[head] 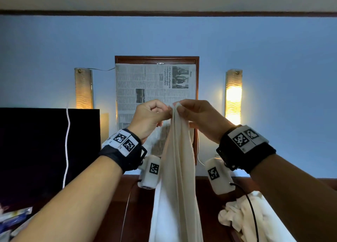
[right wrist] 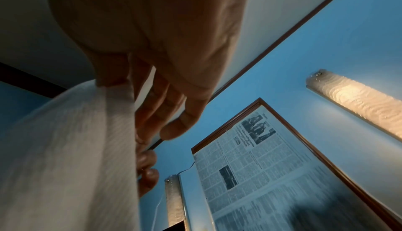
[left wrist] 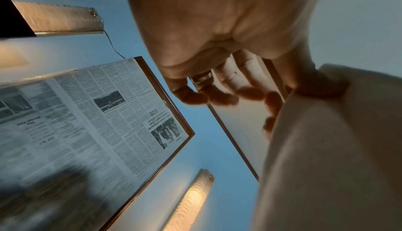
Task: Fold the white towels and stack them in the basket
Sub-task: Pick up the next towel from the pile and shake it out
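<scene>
A long white towel (head: 177, 177) hangs straight down in front of me, lifted to chest height. My left hand (head: 155, 114) and my right hand (head: 193, 114) meet at its top edge and both pinch it there. The same towel (left wrist: 326, 148) fills the right side of the left wrist view, beside my left hand (left wrist: 250, 88) with its curled fingers. It drapes below the thumb of my right hand (right wrist: 152, 97) in the right wrist view, as the towel (right wrist: 65, 157). More crumpled white towels (head: 242, 216) lie at the lower right. No basket is in view.
A framed mirror covered with newspaper (head: 155, 88) hangs on the blue wall ahead, between two wall lamps (head: 233, 95). A dark screen (head: 49, 150) stands at the left. A dark wooden surface (head: 138, 214) lies below my arms, with some packets (head: 14, 218) at the lower left.
</scene>
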{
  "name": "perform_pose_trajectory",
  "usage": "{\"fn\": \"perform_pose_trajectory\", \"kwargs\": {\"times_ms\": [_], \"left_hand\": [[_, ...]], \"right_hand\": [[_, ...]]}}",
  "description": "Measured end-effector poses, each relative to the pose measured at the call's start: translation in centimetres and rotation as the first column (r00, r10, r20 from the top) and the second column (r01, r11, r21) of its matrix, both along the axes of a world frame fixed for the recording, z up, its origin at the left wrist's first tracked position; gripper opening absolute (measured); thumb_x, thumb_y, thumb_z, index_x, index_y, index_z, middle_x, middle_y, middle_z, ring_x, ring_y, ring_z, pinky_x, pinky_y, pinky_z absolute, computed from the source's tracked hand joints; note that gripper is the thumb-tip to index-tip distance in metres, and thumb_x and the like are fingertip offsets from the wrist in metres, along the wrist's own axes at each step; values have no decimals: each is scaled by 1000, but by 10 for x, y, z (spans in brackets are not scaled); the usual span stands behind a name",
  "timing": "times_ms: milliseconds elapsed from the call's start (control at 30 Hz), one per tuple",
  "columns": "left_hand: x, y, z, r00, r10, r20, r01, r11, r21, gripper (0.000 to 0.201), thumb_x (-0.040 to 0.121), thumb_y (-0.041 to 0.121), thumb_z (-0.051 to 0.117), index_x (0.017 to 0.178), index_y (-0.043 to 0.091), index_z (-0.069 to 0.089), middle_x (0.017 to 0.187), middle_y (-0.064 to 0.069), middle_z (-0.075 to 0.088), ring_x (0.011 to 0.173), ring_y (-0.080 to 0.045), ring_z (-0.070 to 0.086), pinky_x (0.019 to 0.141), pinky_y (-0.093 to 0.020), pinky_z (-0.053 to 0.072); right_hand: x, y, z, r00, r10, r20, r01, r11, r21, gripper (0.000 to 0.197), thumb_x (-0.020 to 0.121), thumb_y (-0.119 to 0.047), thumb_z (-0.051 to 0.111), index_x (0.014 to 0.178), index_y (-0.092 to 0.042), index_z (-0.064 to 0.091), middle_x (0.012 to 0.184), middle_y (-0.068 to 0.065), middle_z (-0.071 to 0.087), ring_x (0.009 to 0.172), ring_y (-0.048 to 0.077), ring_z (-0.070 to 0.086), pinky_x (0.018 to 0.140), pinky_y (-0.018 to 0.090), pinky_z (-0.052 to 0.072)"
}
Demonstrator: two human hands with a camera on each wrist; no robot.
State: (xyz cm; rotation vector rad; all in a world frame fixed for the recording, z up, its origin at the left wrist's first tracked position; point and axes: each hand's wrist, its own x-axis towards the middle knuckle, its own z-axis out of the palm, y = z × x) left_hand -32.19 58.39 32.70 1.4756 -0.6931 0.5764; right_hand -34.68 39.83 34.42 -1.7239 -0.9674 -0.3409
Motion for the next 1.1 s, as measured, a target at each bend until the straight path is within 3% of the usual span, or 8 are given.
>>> {"fn": "perform_pose_trajectory", "kwargs": {"times_ms": [100,333,433,567,667,833,933,1100], "left_hand": [[5,2,-3,998,52,-29,-51,998,33,38,60,34,91,59,13,60,50,1,51,46,-11,40,47,-23,32],[4,-12,-29,979,1,-203,31,987,159,30,82,34,69,59,15,68,55,-2,60,45,-13,50,47,-22,41],[2,-27,-48,937,-56,-344,107,986,132,29,99,23,58,87,1,72,81,-13,69,67,-23,62,65,-34,50],[3,-47,-65,878,-157,-452,127,987,-97,28,100,20,48,93,6,71,86,-10,72,81,-27,68,72,-42,57],[11,-61,-69,918,-67,-391,68,998,-13,28,93,27,63,98,1,71,92,-17,71,85,-32,67,81,-49,55],[29,-75,-74,961,174,-216,-115,959,258,37,101,20,59,92,-16,54,72,-18,51,59,-29,44,55,-40,35],[41,-71,-76,960,229,-163,-168,932,322,30,103,17,53,87,-8,56,70,-18,50,56,-28,48,53,-38,36],[58,-47,-92,939,301,-166,-240,920,310,27,101,16,50,75,17,56,72,-13,50,59,-23,49,53,-30,36]], "right_hand": [[6,0,-6,991,57,-121,-56,998,9,31,100,-19,53,112,9,59,105,21,60,97,22,60,81,34,55],[27,-11,-28,969,62,-237,-36,993,113,17,96,-25,60,83,-13,56,91,12,54,79,20,54,70,32,47],[36,-19,-40,985,-99,-142,104,994,29,18,96,-25,62,81,-16,57,82,4,56,78,20,52,71,35,45],[43,-25,-49,938,-337,78,343,935,-89,16,96,-21,60,83,-15,55,80,5,57,73,16,52,69,28,47],[51,-34,-55,909,-396,133,411,905,-112,15,96,-22,61,88,-11,55,86,9,61,78,25,59,73,34,52],[62,-56,-74,907,-418,62,416,909,36,18,91,-26,69,83,-13,59,74,5,60,66,16,53,64,32,47],[64,-66,-124,945,-312,-99,321,942,100,20,93,-25,68,84,-8,62,70,20,59,60,21,51,58,33,45],[59,-74,-270,948,-285,-140,245,937,-248,29,92,-16,63,66,-8,53,60,1,46,57,10,42,57,32,36]]}}
